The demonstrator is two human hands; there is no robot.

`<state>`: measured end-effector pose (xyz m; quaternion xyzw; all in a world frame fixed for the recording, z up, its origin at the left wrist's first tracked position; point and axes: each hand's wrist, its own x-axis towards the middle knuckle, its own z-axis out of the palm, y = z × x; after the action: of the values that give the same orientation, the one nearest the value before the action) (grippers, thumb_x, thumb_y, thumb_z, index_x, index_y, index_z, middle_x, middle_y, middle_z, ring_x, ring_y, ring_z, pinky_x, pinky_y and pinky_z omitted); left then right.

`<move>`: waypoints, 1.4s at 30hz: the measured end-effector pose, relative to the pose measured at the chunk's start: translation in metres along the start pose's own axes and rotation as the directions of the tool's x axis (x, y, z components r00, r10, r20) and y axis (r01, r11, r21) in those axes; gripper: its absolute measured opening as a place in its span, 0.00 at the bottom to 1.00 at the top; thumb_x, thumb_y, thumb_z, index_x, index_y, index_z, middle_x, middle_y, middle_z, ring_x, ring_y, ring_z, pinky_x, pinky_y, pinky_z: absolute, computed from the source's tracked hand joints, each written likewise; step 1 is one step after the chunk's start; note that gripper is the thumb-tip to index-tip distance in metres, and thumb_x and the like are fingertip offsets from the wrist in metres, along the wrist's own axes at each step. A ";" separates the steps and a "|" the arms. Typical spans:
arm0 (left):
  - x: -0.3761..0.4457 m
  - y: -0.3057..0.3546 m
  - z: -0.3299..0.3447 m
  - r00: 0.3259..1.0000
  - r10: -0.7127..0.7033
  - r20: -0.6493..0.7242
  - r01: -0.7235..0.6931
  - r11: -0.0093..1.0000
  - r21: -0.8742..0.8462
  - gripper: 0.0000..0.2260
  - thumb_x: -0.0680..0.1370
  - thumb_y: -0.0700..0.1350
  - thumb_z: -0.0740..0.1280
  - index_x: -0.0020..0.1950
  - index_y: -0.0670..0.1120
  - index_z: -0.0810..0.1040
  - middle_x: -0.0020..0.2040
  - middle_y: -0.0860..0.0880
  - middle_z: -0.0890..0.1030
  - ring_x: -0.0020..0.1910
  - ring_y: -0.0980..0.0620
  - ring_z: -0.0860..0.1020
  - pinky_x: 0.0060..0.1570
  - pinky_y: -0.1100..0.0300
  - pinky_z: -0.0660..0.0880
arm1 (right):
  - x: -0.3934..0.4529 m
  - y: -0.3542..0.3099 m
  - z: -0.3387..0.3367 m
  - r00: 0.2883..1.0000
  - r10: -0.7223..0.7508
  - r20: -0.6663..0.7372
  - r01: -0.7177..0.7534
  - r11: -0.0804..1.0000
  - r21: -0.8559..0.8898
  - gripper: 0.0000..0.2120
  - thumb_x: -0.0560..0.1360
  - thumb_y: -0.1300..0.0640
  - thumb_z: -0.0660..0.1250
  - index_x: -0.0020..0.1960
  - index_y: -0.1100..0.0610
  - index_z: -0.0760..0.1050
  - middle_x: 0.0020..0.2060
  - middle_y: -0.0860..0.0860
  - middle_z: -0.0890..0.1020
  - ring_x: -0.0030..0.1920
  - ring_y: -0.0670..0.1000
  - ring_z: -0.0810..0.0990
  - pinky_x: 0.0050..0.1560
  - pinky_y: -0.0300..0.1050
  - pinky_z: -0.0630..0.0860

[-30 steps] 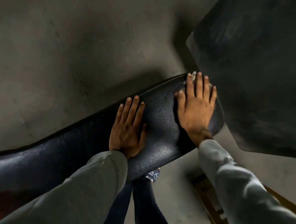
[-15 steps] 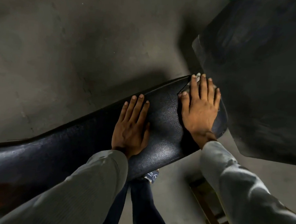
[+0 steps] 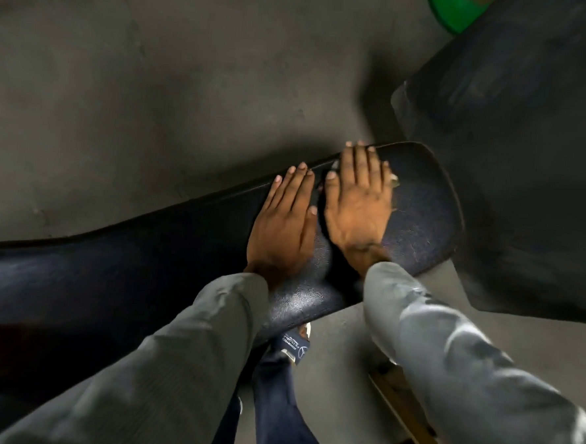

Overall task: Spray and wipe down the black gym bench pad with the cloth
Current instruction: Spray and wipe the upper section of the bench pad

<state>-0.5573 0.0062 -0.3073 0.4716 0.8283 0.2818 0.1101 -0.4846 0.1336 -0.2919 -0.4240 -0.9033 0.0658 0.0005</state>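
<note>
The black gym bench pad (image 3: 422,223) runs from the lower left to its rounded end at centre right. My left hand (image 3: 284,221) lies flat on it with fingers spread and nothing in it. Right beside it, my right hand (image 3: 357,205) presses flat on the pad with the cloth under the palm. Only a small pale scrap of the cloth (image 3: 395,182) shows at the hand's right edge. No spray bottle is in view.
A second, larger black pad (image 3: 528,167) stands just beyond the bench end at the right. A green object (image 3: 452,8) sits at the top edge. Grey concrete floor (image 3: 156,76) lies behind the bench. My legs (image 3: 280,409) and a wooden frame (image 3: 410,417) are below.
My right hand has slid left along the pad from its far end and now sits close beside my left hand. The left hand has stayed flat on the pad.
</note>
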 end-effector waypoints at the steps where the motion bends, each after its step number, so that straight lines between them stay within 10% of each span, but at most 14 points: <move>1: -0.001 -0.002 -0.004 0.996 -0.067 -0.064 0.061 0.995 -0.083 0.25 0.87 0.45 0.54 0.82 0.36 0.65 0.84 0.39 0.65 0.84 0.43 0.63 0.84 0.42 0.57 | -0.008 -0.014 0.002 0.999 -0.032 0.003 0.032 0.999 0.000 0.32 0.87 0.45 0.49 0.86 0.58 0.62 0.84 0.58 0.67 0.85 0.59 0.63 0.87 0.60 0.56; 5: -0.029 -0.038 -0.036 0.936 -0.250 -0.247 0.230 0.967 -0.107 0.22 0.87 0.42 0.57 0.79 0.35 0.70 0.80 0.38 0.71 0.82 0.41 0.68 0.84 0.41 0.59 | -0.042 -0.066 0.006 0.993 -0.114 0.021 0.114 0.993 0.016 0.31 0.87 0.46 0.50 0.87 0.57 0.60 0.85 0.57 0.65 0.86 0.58 0.62 0.87 0.59 0.54; 15: -0.114 -0.093 -0.086 0.934 -0.312 -0.176 0.346 0.911 0.223 0.27 0.85 0.48 0.51 0.82 0.37 0.66 0.84 0.38 0.65 0.85 0.39 0.60 0.85 0.44 0.49 | -0.106 -0.120 0.011 0.855 -0.511 0.089 0.505 0.860 0.075 0.32 0.87 0.43 0.52 0.87 0.55 0.59 0.86 0.55 0.63 0.88 0.57 0.57 0.88 0.60 0.51; 22: -0.113 -0.091 -0.084 0.928 -0.305 -0.215 0.354 0.903 0.245 0.26 0.85 0.46 0.54 0.82 0.37 0.66 0.84 0.38 0.64 0.85 0.39 0.60 0.86 0.43 0.51 | -0.048 0.051 -0.003 1.000 0.021 -0.013 -0.021 0.999 -0.041 0.32 0.88 0.45 0.47 0.87 0.59 0.57 0.86 0.60 0.62 0.86 0.64 0.59 0.85 0.66 0.57; 26: -0.112 -0.090 -0.083 0.928 -0.308 -0.211 0.357 0.897 0.262 0.26 0.85 0.45 0.55 0.82 0.37 0.66 0.84 0.38 0.64 0.85 0.38 0.60 0.86 0.43 0.51 | -0.061 0.012 -0.006 0.975 0.223 -0.021 -0.223 0.975 -0.017 0.33 0.88 0.46 0.46 0.87 0.61 0.56 0.86 0.61 0.61 0.87 0.63 0.58 0.85 0.67 0.55; 31: -0.112 -0.088 -0.086 0.928 -0.329 -0.175 0.367 0.890 0.272 0.26 0.85 0.46 0.54 0.82 0.37 0.65 0.84 0.38 0.64 0.85 0.38 0.60 0.85 0.41 0.52 | -0.146 -0.106 0.004 0.974 -0.211 0.086 0.205 0.976 0.074 0.32 0.88 0.45 0.51 0.88 0.57 0.55 0.87 0.57 0.58 0.88 0.59 0.54 0.87 0.63 0.52; 35: -0.112 -0.087 -0.084 0.928 -0.316 -0.197 0.363 0.885 0.293 0.26 0.85 0.46 0.53 0.82 0.37 0.65 0.84 0.37 0.65 0.85 0.38 0.60 0.85 0.42 0.52 | -0.143 -0.069 0.004 0.895 -0.434 0.105 0.422 0.899 0.121 0.33 0.86 0.43 0.56 0.88 0.54 0.58 0.87 0.54 0.61 0.88 0.58 0.56 0.87 0.61 0.53; 42: -0.112 -0.086 -0.083 0.925 -0.322 -0.200 0.372 0.874 0.313 0.26 0.85 0.45 0.54 0.83 0.36 0.64 0.84 0.37 0.63 0.85 0.37 0.59 0.85 0.41 0.52 | -0.091 0.096 -0.007 0.972 0.229 -0.051 -0.229 0.973 0.021 0.31 0.88 0.44 0.48 0.87 0.58 0.60 0.86 0.59 0.64 0.87 0.64 0.58 0.84 0.68 0.58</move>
<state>-0.5963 -0.1527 -0.2980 0.3056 0.9417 0.1402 0.0155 -0.3525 0.1249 -0.2913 -0.5269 -0.8475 0.0610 0.0203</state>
